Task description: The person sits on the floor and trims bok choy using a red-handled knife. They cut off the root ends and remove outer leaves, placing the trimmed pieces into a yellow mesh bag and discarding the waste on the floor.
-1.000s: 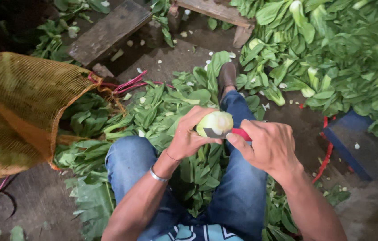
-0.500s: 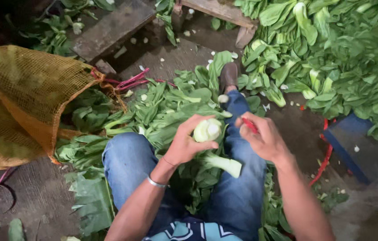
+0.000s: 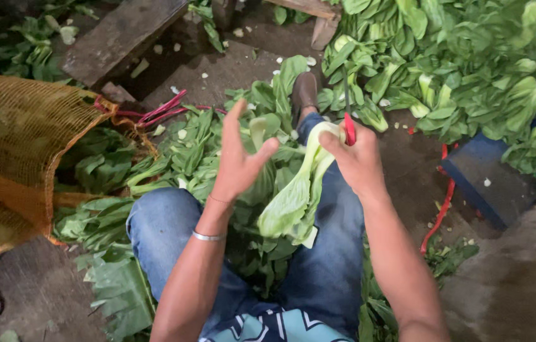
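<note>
Right hand (image 3: pixel 358 161) clamped on red-handled knife (image 3: pixel 349 128) and bok choy (image 3: pixel 296 193), long axis hanging leaf-down over lap; left hand (image 3: pixel 237 161) spread, empty, just beside stalk.

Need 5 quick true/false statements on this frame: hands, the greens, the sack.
1. The right hand holds a red-handled tool. True.
2. The left hand is clenched in a fist. False: its fingers are spread open.
3. The orange mesh sack lies on the person's right. False: it lies on their left.
4. A leafy green hangs by the right hand, over the knees. True.
5. The left wrist is bare. False: it wears a silver bracelet.
</note>
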A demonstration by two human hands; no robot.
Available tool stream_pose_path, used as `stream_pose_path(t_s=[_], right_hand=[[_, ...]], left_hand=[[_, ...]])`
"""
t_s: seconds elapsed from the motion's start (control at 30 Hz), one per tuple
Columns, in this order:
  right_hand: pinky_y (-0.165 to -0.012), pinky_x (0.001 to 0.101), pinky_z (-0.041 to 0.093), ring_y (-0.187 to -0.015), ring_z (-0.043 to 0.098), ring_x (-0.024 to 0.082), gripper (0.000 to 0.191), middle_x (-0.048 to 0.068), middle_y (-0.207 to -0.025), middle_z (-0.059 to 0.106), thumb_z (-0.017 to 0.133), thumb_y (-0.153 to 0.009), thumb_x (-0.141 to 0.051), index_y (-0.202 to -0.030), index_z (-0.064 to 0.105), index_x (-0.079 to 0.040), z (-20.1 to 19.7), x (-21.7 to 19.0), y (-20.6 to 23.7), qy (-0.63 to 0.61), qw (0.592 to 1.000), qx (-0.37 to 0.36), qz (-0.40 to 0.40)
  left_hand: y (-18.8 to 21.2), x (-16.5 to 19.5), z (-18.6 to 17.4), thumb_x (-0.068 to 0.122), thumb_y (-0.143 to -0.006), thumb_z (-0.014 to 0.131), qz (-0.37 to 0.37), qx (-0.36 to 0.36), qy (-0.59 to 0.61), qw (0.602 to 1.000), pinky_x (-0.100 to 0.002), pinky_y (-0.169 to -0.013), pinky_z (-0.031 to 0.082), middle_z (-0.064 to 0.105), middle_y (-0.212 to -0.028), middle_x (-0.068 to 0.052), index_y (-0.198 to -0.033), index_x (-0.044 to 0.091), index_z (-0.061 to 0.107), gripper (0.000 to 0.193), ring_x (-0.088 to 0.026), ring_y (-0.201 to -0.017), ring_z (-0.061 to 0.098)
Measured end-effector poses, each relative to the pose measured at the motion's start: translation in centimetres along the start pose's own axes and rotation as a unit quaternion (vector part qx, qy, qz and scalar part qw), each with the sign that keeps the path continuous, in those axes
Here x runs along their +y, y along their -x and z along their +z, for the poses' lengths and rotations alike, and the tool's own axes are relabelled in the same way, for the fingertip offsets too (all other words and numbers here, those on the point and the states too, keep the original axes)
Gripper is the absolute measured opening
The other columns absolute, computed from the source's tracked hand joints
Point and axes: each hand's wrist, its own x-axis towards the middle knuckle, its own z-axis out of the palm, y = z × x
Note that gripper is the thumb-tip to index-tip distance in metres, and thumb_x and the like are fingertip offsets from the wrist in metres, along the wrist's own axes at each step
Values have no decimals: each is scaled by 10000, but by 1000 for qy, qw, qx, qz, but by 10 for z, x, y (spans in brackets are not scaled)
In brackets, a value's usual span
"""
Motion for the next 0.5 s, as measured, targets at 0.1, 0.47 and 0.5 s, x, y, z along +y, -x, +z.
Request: stream_pose_path(t_s=[0.1, 0.47, 0.5], right_hand=[[-625, 280, 484, -666, 594, 62, 402, -30, -723, 647, 774, -899, -418, -960, 698, -28, 4, -3, -1, 114, 993, -2, -8], [-509, 215, 312, -588, 426, 42, 274, -6, -774, 574, 620, -1082, -288, -1162, 705, -39, 4, 18, -20, -245, 941, -171, 157], [-527, 222, 310, -609, 422, 49, 258, -10, -782, 550, 633, -1065, -253, -1172, 688, -26, 3, 15, -20, -222, 947, -174, 151]], left_hand=[[2, 7, 17, 286, -962, 743, -107, -139, 189, 966, -346, -1096, 455, 569, -1391, -101, -1501, 2, 429, 685, -185, -1278, 551], [11, 14, 12, 580, -1091, 288, -375, -238, 513, 734, -302, -518, 497, 622, -736, -71, -1379, 29, 580, 687, -168, -569, 597], [12, 15, 11, 593, -1106, 272, -370, -244, 551, 707, -296, -510, 485, 596, -711, -59, -1399, 22, 587, 715, -164, -556, 580]])
